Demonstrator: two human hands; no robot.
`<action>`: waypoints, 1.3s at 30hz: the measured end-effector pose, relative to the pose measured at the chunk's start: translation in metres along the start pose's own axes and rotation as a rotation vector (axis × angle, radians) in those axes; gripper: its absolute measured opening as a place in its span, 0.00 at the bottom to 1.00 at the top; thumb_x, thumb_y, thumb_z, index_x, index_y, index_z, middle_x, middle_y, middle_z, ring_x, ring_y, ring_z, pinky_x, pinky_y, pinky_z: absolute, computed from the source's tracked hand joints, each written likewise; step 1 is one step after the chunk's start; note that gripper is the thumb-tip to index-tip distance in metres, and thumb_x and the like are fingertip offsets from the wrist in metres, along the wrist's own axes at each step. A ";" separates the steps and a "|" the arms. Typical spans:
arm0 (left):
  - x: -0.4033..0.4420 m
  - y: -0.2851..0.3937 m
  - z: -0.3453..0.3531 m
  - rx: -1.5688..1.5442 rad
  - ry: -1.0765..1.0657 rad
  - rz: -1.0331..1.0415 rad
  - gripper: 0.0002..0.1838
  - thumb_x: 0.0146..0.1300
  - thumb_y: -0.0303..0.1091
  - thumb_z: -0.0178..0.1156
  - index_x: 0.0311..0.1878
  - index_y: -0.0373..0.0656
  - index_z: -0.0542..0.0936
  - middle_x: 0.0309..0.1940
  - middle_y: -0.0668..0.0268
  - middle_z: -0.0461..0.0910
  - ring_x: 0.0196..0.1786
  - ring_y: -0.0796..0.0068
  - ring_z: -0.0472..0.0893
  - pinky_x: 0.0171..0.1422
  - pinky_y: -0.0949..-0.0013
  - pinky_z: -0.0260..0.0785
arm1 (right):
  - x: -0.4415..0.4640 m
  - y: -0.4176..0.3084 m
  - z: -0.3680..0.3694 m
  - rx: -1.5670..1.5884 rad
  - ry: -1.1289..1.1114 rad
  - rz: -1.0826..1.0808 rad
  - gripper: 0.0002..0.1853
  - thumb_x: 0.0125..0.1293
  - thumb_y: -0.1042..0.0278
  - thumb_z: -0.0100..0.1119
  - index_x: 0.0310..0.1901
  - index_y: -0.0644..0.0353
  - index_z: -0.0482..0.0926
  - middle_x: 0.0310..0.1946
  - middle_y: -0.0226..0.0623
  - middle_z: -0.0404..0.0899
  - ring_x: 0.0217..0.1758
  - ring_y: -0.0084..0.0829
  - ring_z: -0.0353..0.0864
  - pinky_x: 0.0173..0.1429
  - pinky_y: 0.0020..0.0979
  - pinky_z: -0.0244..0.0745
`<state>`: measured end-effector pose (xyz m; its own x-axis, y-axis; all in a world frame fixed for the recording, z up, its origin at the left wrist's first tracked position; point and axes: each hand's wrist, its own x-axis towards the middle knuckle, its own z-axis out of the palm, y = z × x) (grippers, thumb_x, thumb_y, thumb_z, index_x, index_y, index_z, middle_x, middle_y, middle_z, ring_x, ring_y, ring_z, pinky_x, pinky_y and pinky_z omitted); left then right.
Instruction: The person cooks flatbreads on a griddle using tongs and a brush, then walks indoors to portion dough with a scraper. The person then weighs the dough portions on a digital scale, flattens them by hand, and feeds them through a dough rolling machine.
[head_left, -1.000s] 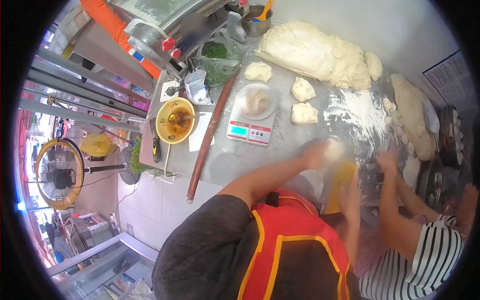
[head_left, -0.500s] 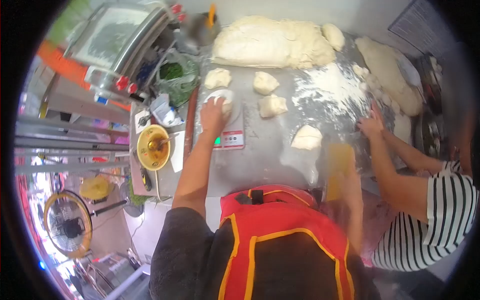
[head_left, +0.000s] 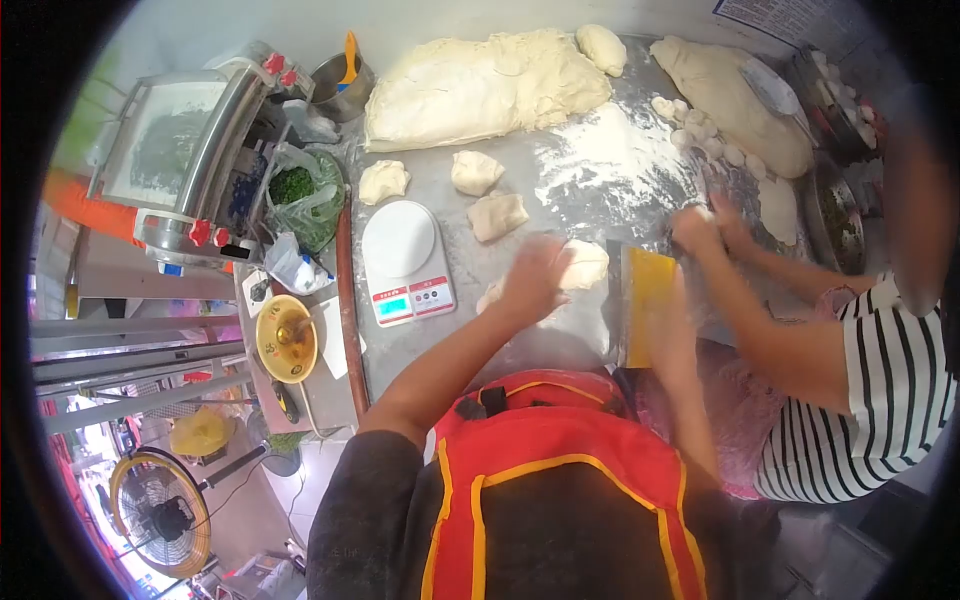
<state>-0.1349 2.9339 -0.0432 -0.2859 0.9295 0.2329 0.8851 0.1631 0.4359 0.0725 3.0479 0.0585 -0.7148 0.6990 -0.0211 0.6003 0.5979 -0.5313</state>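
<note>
My left hand [head_left: 537, 280], smeared by motion, is over the worktop between two dough pieces. One dough piece [head_left: 585, 265] lies just beyond its fingers; another pale bit of dough [head_left: 490, 294] shows at its near left side, partly hidden. Whether the fingers grip anything cannot be made out. In my right hand [head_left: 676, 335], also blurred, is a broad yellow dough scraper [head_left: 649, 295], upright near the table's front edge. The white digital scale [head_left: 402, 240] has a bare plate and a lit display. Beyond it are more dough pieces [head_left: 477, 172].
A large dough slab [head_left: 490, 88] lies at the back beside scattered flour [head_left: 610, 165]. A co-worker's hands [head_left: 705, 228] work at the right, near small dough balls [head_left: 712, 148]. Left are a rolling pin [head_left: 347, 300], a yellow bowl [head_left: 287, 338] and a dough roller machine [head_left: 190, 150].
My left hand has left the scale and moved right, and the dough is gone from the plate. The yellow scraper stays in my right hand. The view has shifted.
</note>
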 end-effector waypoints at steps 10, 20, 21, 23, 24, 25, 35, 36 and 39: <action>0.042 -0.016 0.036 -0.595 -0.283 -0.370 0.26 0.57 0.41 0.61 0.58 0.42 0.72 0.44 0.55 0.76 0.44 0.64 0.76 0.47 0.63 0.69 | -0.009 0.000 -0.005 0.090 -0.065 0.111 0.42 0.61 0.78 0.48 0.71 0.53 0.36 0.49 0.66 0.71 0.49 0.62 0.73 0.51 0.49 0.69; -0.052 -0.124 -0.117 0.053 0.259 -0.459 0.22 0.54 0.39 0.62 0.53 0.43 0.75 0.49 0.54 0.76 0.51 0.52 0.74 0.56 0.59 0.67 | 0.002 -0.015 0.004 0.102 0.025 -0.179 0.40 0.60 0.81 0.46 0.71 0.56 0.38 0.53 0.66 0.69 0.53 0.62 0.71 0.54 0.49 0.68; -0.062 -0.136 -0.120 0.147 0.247 -0.497 0.23 0.53 0.38 0.63 0.54 0.44 0.74 0.50 0.56 0.75 0.52 0.53 0.74 0.56 0.58 0.66 | 0.004 -0.018 0.006 0.082 0.050 -0.228 0.40 0.60 0.81 0.46 0.71 0.56 0.38 0.53 0.66 0.69 0.52 0.62 0.71 0.54 0.49 0.68; -0.078 -0.148 -0.117 0.266 0.216 -0.525 0.25 0.52 0.37 0.64 0.55 0.47 0.74 0.52 0.57 0.74 0.53 0.53 0.72 0.56 0.57 0.66 | 0.006 -0.026 0.005 0.108 -0.026 -0.186 0.41 0.60 0.81 0.47 0.71 0.56 0.38 0.51 0.66 0.70 0.50 0.63 0.73 0.52 0.49 0.70; -0.085 -0.152 -0.113 0.291 0.197 -0.515 0.25 0.51 0.36 0.64 0.55 0.47 0.74 0.53 0.58 0.73 0.54 0.53 0.72 0.57 0.57 0.66 | 0.006 -0.029 0.004 0.119 -0.064 -0.164 0.41 0.60 0.80 0.48 0.71 0.56 0.38 0.50 0.66 0.71 0.49 0.63 0.73 0.51 0.48 0.70; -0.088 -0.152 -0.114 0.315 0.178 -0.503 0.25 0.51 0.36 0.64 0.55 0.48 0.73 0.54 0.59 0.73 0.55 0.53 0.71 0.57 0.57 0.65 | 0.008 -0.031 0.005 0.108 -0.075 -0.158 0.41 0.60 0.80 0.48 0.71 0.56 0.38 0.49 0.65 0.72 0.47 0.63 0.74 0.50 0.49 0.71; -0.116 -0.159 -0.138 0.119 0.435 -0.631 0.23 0.57 0.39 0.60 0.54 0.41 0.73 0.52 0.53 0.74 0.55 0.52 0.73 0.59 0.59 0.65 | 0.016 -0.044 0.016 0.016 -0.086 -0.224 0.41 0.61 0.77 0.48 0.71 0.54 0.37 0.38 0.64 0.77 0.40 0.62 0.76 0.43 0.50 0.71; -0.119 -0.157 -0.144 0.086 0.411 -0.692 0.22 0.57 0.39 0.60 0.54 0.41 0.74 0.52 0.53 0.75 0.54 0.52 0.73 0.58 0.59 0.65 | 0.017 -0.047 0.017 0.011 -0.098 -0.223 0.41 0.62 0.76 0.48 0.71 0.54 0.37 0.37 0.64 0.77 0.40 0.62 0.76 0.43 0.50 0.71; -0.132 -0.154 -0.158 0.042 0.394 -0.752 0.20 0.58 0.38 0.59 0.51 0.40 0.75 0.48 0.52 0.77 0.50 0.52 0.76 0.55 0.59 0.68 | 0.018 -0.055 0.019 0.008 -0.139 -0.239 0.40 0.63 0.75 0.47 0.71 0.53 0.37 0.36 0.63 0.77 0.40 0.61 0.76 0.42 0.49 0.71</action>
<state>-0.2913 2.7336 -0.0038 -0.9036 0.3871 0.1834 0.4191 0.7109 0.5647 0.0195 3.0203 0.0716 -0.8785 0.4776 -0.0105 0.4065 0.7359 -0.5416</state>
